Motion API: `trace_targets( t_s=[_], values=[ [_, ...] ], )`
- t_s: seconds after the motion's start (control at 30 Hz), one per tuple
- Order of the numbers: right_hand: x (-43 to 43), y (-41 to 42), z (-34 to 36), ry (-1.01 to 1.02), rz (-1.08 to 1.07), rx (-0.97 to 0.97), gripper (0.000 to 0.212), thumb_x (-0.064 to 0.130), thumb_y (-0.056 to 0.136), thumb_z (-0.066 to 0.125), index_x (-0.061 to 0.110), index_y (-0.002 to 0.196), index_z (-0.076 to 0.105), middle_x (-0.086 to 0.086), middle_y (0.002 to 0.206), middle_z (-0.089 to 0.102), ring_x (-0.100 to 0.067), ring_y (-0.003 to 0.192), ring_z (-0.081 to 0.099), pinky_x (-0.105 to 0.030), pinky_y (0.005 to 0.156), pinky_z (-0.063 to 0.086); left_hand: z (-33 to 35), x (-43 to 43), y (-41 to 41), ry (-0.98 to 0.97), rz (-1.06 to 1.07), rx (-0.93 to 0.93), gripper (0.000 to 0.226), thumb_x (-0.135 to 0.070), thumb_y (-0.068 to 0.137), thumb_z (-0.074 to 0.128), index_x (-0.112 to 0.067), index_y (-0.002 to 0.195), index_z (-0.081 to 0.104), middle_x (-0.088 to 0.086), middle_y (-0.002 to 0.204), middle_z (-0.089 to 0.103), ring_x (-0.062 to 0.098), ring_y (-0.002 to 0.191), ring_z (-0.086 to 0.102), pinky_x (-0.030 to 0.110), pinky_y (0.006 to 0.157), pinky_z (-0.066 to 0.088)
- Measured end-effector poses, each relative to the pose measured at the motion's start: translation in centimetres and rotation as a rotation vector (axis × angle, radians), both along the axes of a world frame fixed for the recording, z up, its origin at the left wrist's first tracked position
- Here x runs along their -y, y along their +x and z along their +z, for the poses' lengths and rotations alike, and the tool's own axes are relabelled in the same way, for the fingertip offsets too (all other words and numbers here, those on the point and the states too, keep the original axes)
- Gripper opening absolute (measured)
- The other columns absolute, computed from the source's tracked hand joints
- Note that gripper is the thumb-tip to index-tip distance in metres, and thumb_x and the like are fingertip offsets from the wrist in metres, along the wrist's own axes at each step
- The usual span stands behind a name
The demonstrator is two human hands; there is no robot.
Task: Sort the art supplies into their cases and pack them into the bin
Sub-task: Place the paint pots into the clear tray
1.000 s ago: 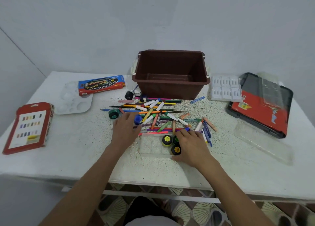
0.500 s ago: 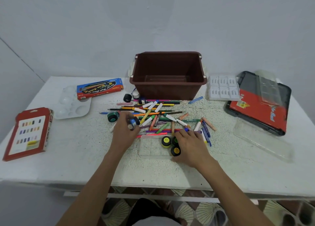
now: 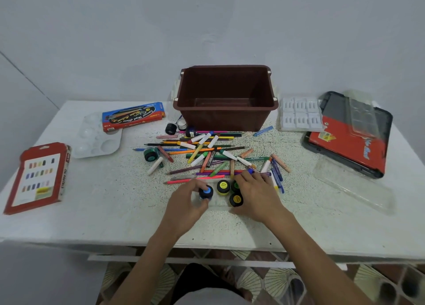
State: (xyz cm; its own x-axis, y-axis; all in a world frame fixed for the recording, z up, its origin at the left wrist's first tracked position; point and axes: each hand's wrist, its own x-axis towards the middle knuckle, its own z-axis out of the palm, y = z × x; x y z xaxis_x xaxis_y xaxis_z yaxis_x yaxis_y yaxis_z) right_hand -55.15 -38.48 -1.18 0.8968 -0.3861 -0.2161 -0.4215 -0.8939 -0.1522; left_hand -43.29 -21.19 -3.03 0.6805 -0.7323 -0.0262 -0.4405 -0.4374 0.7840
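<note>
Left hand [image 3: 188, 201]: fingers [image 3: 194, 186] curled round a small black paint pot with a blue cap [image 3: 206, 192]. The pot is at the left end of a clear plastic compartment tray [image 3: 218, 204], well in front of the dark brown plastic bin [image 3: 226, 120]. Can't tell if it's seated or just above the tray.
Right hand [image 3: 255, 194]: fingers straight and spread, resting on the tray's right end, gripping nothing.
In the tray between the hands: two yellow-capped black pots [image 3: 223, 187]. A green-capped pot [image 3: 235, 185] is partly hidden by the right hand.
A loose heap of markers, pencils and crayons [image 3: 207, 153] lies between tray and bin.
The bin stands upright on the white speckled worktop [image 3: 115, 201].
</note>
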Motion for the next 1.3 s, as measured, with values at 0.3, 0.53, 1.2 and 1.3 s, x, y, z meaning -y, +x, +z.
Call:
trace_targets(
  t_s=[0.3, 0.53, 1.2, 1.3],
  values=[
    [0.1, 0.0, 0.1, 0.010, 0.005, -0.011, 0.083, 0.056, 0.077, 0.072, 0.020, 0.143, 0.035, 0.000, 0.139, 0.041, -0.027, 0.132, 0.037, -0.043, 0.113, 0.023, -0.3, 0.5, -1.3, 0.075, -0.044, 0.082, 0.021, -0.020, 0.083, 0.075, -0.028, 0.100, 0.065, -0.016, 0.098, 0.066, -0.006, 0.090, 0.057, 0.004, 0.080, 0.038],
    [0.1, 0.0, 0.0, 0.024, -0.001, 0.002, 0.082, 0.057, 0.078, 0.070, 0.021, 0.143, 0.036, 0.000, 0.138, 0.042, -0.027, 0.131, 0.038, -0.044, 0.113, 0.023, -1.0, 1.1, -2.3, 0.019, -0.109, 0.078, 0.022, -0.014, 0.083, 0.074, -0.027, 0.098, 0.066, -0.014, 0.108, 0.066, 0.003, 0.098, 0.061, 0.012, 0.084, 0.046],
    [0.1, 0.1, -0.2, 0.012, -0.015, -0.003, 0.086, 0.060, 0.074, 0.072, 0.024, 0.143, 0.035, 0.003, 0.139, 0.042, -0.024, 0.131, 0.037, -0.044, 0.113, 0.023, -1.0, -1.2, 2.1, -0.162, 0.077, 0.250, 0.018, -0.003, 0.089, 0.065, -0.018, 0.099, 0.069, -0.010, 0.099, 0.068, -0.005, 0.096, 0.060, 0.009, 0.086, 0.045],
    [0.1, 0.0, -0.1, 0.003, -0.012, -0.011, 0.086, 0.060, 0.075, 0.071, 0.024, 0.144, 0.034, 0.003, 0.141, 0.041, -0.025, 0.132, 0.037, -0.044, 0.114, 0.023, -0.7, -1.3, 4.5, -0.186, 0.203, 0.305, 0.016, -0.001, 0.088, 0.066, -0.012, 0.099, 0.070, -0.003, 0.097, 0.068, -0.005, 0.088, 0.059, 0.004, 0.080, 0.042]
  ],
)
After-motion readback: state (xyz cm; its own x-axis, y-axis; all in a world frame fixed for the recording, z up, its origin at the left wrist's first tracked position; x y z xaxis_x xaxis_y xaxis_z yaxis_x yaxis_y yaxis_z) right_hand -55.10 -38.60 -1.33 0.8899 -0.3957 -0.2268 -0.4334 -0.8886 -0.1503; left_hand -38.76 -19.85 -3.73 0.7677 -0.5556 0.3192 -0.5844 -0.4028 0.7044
